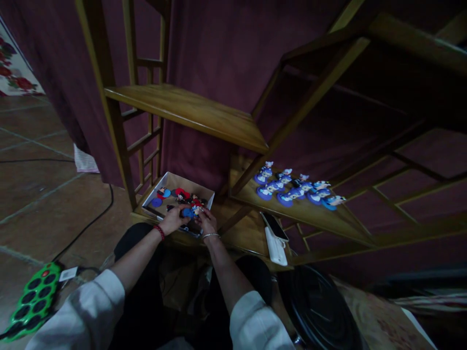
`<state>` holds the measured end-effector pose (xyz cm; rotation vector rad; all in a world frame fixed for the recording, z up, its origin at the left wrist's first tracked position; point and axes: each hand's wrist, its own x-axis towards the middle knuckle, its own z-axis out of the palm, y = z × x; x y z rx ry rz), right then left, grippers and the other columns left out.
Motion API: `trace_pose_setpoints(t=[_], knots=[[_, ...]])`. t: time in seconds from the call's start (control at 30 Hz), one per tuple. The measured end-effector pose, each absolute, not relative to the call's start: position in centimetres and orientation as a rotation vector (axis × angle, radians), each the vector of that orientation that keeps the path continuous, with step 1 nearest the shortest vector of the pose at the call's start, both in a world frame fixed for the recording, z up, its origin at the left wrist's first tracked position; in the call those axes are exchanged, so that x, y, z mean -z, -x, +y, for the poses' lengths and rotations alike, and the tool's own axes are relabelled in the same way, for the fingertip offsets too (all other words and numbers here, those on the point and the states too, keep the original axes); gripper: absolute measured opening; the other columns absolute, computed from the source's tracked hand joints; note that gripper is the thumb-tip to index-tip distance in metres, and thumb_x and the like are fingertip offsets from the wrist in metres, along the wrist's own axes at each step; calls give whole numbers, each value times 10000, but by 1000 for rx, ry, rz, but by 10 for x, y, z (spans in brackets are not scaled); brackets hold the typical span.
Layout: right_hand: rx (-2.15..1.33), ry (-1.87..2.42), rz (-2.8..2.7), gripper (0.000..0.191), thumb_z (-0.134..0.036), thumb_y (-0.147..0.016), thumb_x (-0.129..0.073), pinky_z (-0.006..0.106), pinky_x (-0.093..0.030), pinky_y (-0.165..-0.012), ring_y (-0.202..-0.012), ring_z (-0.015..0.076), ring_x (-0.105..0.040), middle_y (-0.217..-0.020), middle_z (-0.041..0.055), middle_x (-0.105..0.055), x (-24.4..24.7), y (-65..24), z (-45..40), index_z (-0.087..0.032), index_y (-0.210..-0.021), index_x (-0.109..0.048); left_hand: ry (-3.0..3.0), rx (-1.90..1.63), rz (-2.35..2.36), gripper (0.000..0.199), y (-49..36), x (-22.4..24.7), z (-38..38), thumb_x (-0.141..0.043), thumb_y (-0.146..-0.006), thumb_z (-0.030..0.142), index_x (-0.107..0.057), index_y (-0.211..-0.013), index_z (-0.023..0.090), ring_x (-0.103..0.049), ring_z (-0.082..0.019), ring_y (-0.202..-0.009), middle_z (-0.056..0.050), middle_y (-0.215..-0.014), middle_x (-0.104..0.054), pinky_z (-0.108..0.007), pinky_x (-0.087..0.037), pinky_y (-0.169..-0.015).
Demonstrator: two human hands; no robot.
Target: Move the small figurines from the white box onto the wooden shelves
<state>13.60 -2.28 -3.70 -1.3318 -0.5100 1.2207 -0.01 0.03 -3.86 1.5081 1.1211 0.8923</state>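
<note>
Both hands meet over a shallow cardboard box on the low wooden shelf. My left hand, with a red bracelet at its wrist, is closed on the left side of a small figurine with a blue base. My right hand, a thin bangle at the wrist, grips the same figurine from the right. Inside the box lie several more small figurines with red and black parts, and loose round bases, among them a purple disc. Fingers hide part of the held figurine.
Several purple-and-white figurines stand in rows on the shelf to the right. A phone and a white device lie below them. Wooden shelf boards overhang the box. A green power strip and a black round lid are near the floor.
</note>
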Motion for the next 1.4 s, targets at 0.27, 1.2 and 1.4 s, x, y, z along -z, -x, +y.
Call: trace_pose_setpoints(t=[0.27, 1.2, 1.4], knots=[[-1182, 1300, -559, 365, -360, -507, -717, 222, -465, -521, -610, 130, -595, -737, 13, -662, 23, -132, -28, -176, -809, -627, -982, -1038, 873, 496, 0, 19, -18, -702, -534, 132, -583, -1016, 147, -557, -116, -675, -20, -785, -635, -223, -444, -605], [-1195, 1255, -834, 406, -343, -549, -693, 272, -485, -650, -752, 161, -602, -833, 23, -656, 25, -122, -21, -180, -900, -568, -339, -1086, 519, 323, 8, 36, -38, -590, -707, 37, -598, -1018, 123, -588, -160, -933, -81, -1022, -629, -353, -405, -939], [-1161, 1268, -935, 372, -333, -581, -671, 285, -470, -728, -810, 164, -598, -851, 21, -657, 28, -128, -22, -193, -912, -574, -327, -1087, 542, 306, 4, 33, -36, -605, -706, 54, -593, -1002, 129, -582, -162, -952, -82, -1023, -623, -349, -400, -943]])
